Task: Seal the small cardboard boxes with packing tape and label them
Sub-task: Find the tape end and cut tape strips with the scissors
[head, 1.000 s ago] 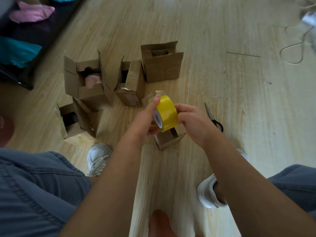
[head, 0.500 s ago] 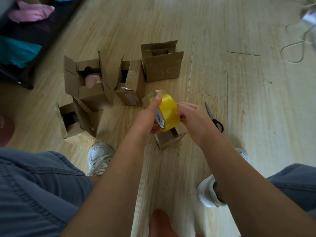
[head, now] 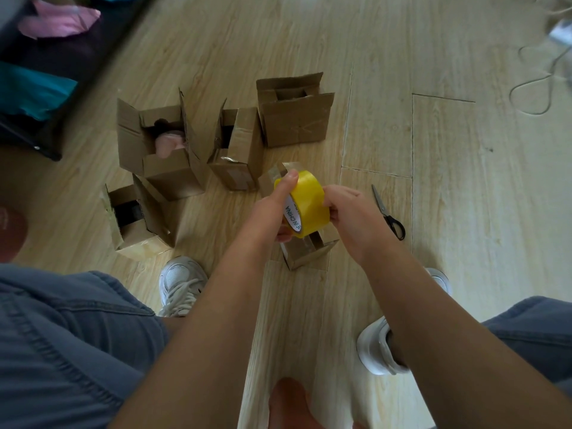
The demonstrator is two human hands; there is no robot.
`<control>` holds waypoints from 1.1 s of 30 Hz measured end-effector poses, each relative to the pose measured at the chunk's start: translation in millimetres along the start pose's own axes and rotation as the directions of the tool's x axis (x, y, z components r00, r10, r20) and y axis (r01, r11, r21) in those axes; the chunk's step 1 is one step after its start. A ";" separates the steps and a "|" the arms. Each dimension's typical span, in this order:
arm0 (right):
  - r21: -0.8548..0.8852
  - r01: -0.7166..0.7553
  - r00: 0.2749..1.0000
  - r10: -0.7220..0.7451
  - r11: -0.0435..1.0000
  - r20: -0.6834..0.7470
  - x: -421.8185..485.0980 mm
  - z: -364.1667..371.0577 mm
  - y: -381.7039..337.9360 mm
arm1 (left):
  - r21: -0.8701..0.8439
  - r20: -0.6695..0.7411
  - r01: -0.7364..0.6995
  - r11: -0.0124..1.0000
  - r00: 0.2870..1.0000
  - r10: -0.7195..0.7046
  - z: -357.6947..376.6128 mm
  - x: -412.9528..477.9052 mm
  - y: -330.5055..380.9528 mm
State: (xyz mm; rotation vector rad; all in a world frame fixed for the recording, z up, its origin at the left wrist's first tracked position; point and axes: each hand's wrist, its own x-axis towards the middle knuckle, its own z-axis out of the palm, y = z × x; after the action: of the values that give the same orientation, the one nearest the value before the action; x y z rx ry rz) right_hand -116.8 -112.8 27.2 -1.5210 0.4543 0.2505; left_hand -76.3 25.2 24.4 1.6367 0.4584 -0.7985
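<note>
Five cardboard boxes point(head: 161, 171): on floor point(head: 464, 258), flaps open; none sealed or labelled.
Tape roll point(head: 311, 209): yellow, held over nearest box point(head: 305, 253).
Left hand point(head: 269, 212): grips roll, thumb on top.
Right hand point(head: 349, 218): fingers pinch roll's outer face.
Scissors point(head: 388, 213): on floor, right.

Nearest box point(head: 305, 253) half hidden behind tape roll point(head: 311, 205)

The floor point(head: 464, 212) is made of light wood planks with thin lines between them. Soft light falls on it, and it looks brighter on the right side. In the far left corner stands a low dark piece of furniture point(head: 62, 66). A pink cloth point(head: 58, 21) and something teal point(head: 31, 91) lie on it. Far off on the right, a thin white cord point(head: 538, 85) curls in loops on the floor.
</note>
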 end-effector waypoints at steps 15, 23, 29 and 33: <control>-0.129 0.011 0.997 -0.020 0.992 -0.071 -6.8 -8.5 -9.2 | 0.047 -0.074 -0.039 0.998 0.996 0.043 -7.0 -2.2 -5.4; -0.201 -0.018 0.998 0.005 0.979 -0.064 -10.2 -11.0 -17.5 | 0.302 0.019 -0.406 0.863 0.907 0.421 -3.9 -11.4 2.0; -0.217 0.021 0.993 -0.046 0.976 -0.109 -13.6 -6.0 -25.7 | 0.255 0.006 -0.384 0.887 0.918 0.395 3.2 -14.0 -0.1; -0.200 0.018 0.989 -0.047 0.980 -0.140 -9.2 -2.5 -27.7 | 0.243 -0.039 -0.383 0.891 0.914 0.403 7.7 -17.0 2.7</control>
State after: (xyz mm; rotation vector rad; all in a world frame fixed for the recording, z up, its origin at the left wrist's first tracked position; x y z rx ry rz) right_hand -113.4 -115.5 56.2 -1.7484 0.5306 0.1642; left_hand -88.0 19.4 38.0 1.9071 0.0835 -0.4865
